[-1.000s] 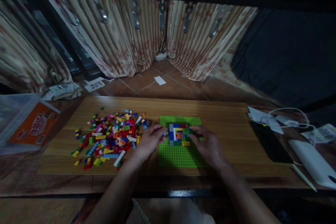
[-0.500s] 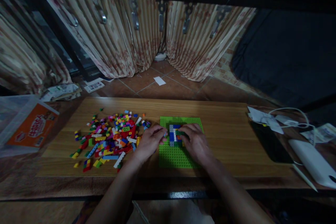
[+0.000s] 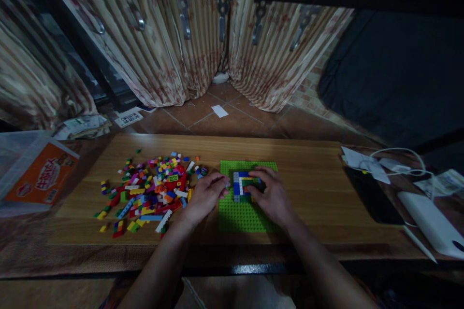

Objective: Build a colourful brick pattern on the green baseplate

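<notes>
On the green baseplate [image 3: 242,217] stands a low block of toy bricks [image 3: 237,186] in blue, white, yellow and grey-blue. My right hand [image 3: 270,195] reaches over its right side, thumb and forefinger on either side of a dark green brick [image 3: 258,183]; the palm hides part of the build. At the plate's left edge my left hand [image 3: 208,195] is closed in a pinch. Tiny coloured bits show at its fingertips, most likely small bricks. Farther left lies a loose pile of mixed bricks [image 3: 148,193] on the wooden board [image 3: 311,193].
A clear plastic box with an orange label [image 3: 43,174] stands at the far left. On the right lie a black tablet-like slab [image 3: 373,195], a white device [image 3: 431,224], a white pen-like stick [image 3: 420,245] and a cable [image 3: 422,159]. Metal hooks [image 3: 259,21] hang above.
My right hand's thumb and forefinger have parted a little over the build, showing more of its top. My left hand stays pinched in nearly the same place.
</notes>
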A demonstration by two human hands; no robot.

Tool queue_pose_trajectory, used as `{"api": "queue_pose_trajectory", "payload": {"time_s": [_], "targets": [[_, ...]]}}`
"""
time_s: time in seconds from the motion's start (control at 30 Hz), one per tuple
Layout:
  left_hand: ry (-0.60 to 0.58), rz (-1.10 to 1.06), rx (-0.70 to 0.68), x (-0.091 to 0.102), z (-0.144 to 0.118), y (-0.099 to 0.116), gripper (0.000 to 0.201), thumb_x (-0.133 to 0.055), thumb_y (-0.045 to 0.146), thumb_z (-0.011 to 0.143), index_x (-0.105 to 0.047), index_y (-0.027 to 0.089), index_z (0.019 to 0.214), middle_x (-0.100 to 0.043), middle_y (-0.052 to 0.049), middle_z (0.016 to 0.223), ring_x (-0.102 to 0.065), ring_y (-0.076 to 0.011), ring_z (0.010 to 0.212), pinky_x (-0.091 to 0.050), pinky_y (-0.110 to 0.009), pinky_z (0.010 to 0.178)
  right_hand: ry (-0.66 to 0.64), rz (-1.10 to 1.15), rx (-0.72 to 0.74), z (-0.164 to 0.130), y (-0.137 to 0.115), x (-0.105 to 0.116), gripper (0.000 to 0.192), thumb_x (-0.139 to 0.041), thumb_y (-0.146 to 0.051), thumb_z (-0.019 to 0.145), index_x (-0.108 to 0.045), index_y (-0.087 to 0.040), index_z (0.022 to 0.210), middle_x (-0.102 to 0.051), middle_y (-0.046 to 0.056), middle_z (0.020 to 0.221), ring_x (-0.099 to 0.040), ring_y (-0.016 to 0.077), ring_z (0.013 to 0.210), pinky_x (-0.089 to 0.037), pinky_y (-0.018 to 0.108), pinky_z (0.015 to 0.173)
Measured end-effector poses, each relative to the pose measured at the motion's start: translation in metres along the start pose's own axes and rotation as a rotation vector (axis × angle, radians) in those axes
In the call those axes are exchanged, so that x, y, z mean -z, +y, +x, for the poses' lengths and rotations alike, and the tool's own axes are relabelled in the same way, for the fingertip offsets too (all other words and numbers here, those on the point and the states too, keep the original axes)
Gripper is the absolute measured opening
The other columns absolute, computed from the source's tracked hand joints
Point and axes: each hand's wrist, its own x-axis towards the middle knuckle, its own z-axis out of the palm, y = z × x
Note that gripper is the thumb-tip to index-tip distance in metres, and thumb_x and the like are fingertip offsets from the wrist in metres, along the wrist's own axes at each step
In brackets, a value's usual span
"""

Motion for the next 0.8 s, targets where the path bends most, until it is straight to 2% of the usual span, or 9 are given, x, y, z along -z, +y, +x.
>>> {"api": "queue_pose_trajectory", "payload": {"time_s": [0.17, 0.3, 0.5, 0.8], "targets": [[0.009, -0.005, 0.004, -0.001, -0.002, 0.004, 0.027, -0.062, 0.042, 0.074, -0.063, 0.016, 0.083, -0.063, 0.000, 0.075, -0.057, -0.0123, 0.062, -0.044, -0.023, 0.057, 0.080, 0.012, -0.090, 0.002, 0.004, -0.004, 0.041, -0.052, -0.041, 0.085, -0.057, -0.018, 0.118, -0.057, 0.012, 0.115, -0.051, 0.0249, 0.110, -0.040, 0.044, 0.098], [0.023, -0.035, 0.009, -0.002, -0.003, 0.006, 0.026, -0.062, 0.040, 0.072, -0.064, 0.016, 0.083, -0.063, 0.000, 0.073, -0.057, -0.0120, 0.061, -0.044, -0.022, 0.057, 0.096, -0.050, -0.114, 0.003, 0.007, -0.013, 0.052, -0.051, -0.049, 0.085, -0.052, -0.017, 0.125, -0.055, 0.014, 0.120, -0.047, 0.0278, 0.115, -0.038, 0.047, 0.099], [0.021, -0.029, 0.008, 0.000, -0.004, 0.006, 0.027, -0.063, 0.041, 0.072, -0.063, 0.017, 0.081, -0.063, 0.000, 0.072, -0.058, -0.0129, 0.062, -0.044, -0.023, 0.057, 0.100, -0.087, -0.110, 0.003, 0.005, -0.023, 0.044, -0.053, -0.048, 0.084, -0.059, -0.019, 0.117, -0.057, 0.013, 0.119, -0.046, 0.0286, 0.115, -0.035, 0.048, 0.099], [-0.003, 0.011, -0.031, 0.002, -0.005, 0.003, 0.028, -0.062, 0.043, 0.074, -0.063, 0.016, 0.082, -0.060, 0.001, 0.067, -0.058, -0.0126, 0.060, -0.044, -0.023, 0.056, 0.072, -0.062, -0.128, 0.004, 0.007, -0.023, 0.038, -0.054, -0.046, 0.083, -0.064, -0.022, 0.111, -0.059, 0.011, 0.116, -0.048, 0.0276, 0.112, -0.036, 0.048, 0.096]]}}
